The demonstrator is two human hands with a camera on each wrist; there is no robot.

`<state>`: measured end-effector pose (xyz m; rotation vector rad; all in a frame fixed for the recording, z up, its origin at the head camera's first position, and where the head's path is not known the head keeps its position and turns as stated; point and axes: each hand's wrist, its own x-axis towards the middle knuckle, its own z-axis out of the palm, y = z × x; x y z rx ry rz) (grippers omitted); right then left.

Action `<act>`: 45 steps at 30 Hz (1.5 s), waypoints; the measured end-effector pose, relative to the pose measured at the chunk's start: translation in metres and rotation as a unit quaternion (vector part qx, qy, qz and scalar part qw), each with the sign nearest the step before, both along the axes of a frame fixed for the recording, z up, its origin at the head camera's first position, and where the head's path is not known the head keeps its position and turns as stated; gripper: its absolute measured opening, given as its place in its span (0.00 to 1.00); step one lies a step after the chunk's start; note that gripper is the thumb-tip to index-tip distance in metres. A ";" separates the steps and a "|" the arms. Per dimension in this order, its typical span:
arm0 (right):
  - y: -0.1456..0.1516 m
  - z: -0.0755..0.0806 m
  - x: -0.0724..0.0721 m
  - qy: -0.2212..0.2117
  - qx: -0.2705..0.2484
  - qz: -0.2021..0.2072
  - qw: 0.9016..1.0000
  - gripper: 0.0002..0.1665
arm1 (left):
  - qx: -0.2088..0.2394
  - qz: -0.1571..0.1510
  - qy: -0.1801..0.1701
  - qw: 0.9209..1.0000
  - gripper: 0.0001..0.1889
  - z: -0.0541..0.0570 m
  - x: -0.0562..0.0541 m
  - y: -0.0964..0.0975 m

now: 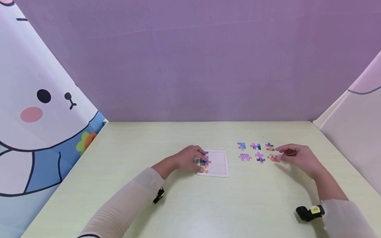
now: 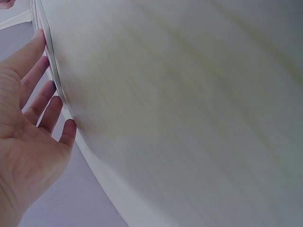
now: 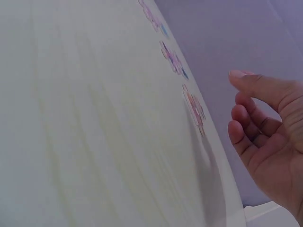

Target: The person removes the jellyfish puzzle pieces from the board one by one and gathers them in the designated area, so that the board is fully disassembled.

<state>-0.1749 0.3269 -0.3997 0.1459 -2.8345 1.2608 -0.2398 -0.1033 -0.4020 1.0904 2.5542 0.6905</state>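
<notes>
My left hand [image 1: 190,158] rests at the left side of a white square puzzle tray [image 1: 227,165], its fingers spread over a column of joined jigsaw pieces [image 1: 205,162]. The left wrist view shows that hand [image 2: 40,127] with fingers extended against the tray's edge; the pieces are hidden there. Over the table on the right, my right hand [image 1: 300,158] hovers beside an orange-pink jigsaw piece [image 1: 274,158]. Its fingers are loosely bent, and nothing shows between them in the right wrist view, where the nearest piece [image 3: 193,109] lies on the table apart from the hand [image 3: 270,127].
Several loose jigsaw pieces lie in two rows right of the tray, among them a pink one with eyes [image 1: 245,157] and a blue one [image 1: 241,145]. The pale table [image 1: 190,211] meets a purple backdrop [image 1: 208,66] behind and printed cloths at the sides.
</notes>
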 end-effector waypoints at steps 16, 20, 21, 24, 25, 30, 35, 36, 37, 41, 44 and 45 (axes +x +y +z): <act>-0.031 0.012 0.007 0.039 -0.089 0.056 0.994 0.21 | -0.006 0.000 0.005 1.000 0.22 -0.001 -0.001 0.001; -0.039 0.014 0.007 0.047 -0.097 0.071 0.992 0.19 | -0.005 -0.001 0.005 1.000 0.21 -0.001 -0.001 0.001; -0.041 0.015 0.008 0.049 -0.096 0.075 0.991 0.19 | -0.005 -0.002 0.005 1.000 0.21 -0.001 -0.001 0.001; -0.046 0.017 0.007 0.053 -0.088 0.085 0.991 0.17 | -0.003 -0.005 0.005 1.000 0.21 -0.001 -0.001 0.001; -0.047 0.018 0.007 0.053 -0.088 0.089 0.991 0.17 | -0.003 -0.005 0.005 1.000 0.21 -0.001 -0.001 0.001; -0.056 0.020 0.006 0.058 -0.091 0.107 0.988 0.16 | -0.003 -0.006 0.006 1.000 0.21 -0.001 -0.002 0.001; -0.068 0.024 0.005 0.057 -0.104 0.123 0.985 0.16 | -0.003 -0.002 0.005 1.000 0.21 -0.001 -0.002 0.001; -0.071 0.025 0.004 0.058 -0.110 0.130 0.984 0.16 | -0.003 -0.002 0.006 1.000 0.21 -0.002 -0.003 0.001; -0.073 0.025 0.004 0.057 -0.115 0.134 0.983 0.16 | -0.003 -0.001 0.005 1.000 0.21 -0.002 -0.003 0.001; -0.083 0.027 0.002 0.051 -0.120 0.146 0.981 0.17 | -0.005 -0.002 0.009 1.000 0.21 -0.002 -0.003 0.001; -0.089 0.027 0.000 0.041 -0.116 0.146 0.982 0.16 | -0.006 -0.004 0.013 1.000 0.20 -0.002 -0.002 0.001; -0.091 0.027 -0.001 0.039 -0.116 0.148 0.981 0.16 | -0.006 -0.005 0.014 1.000 0.20 -0.002 -0.001 0.001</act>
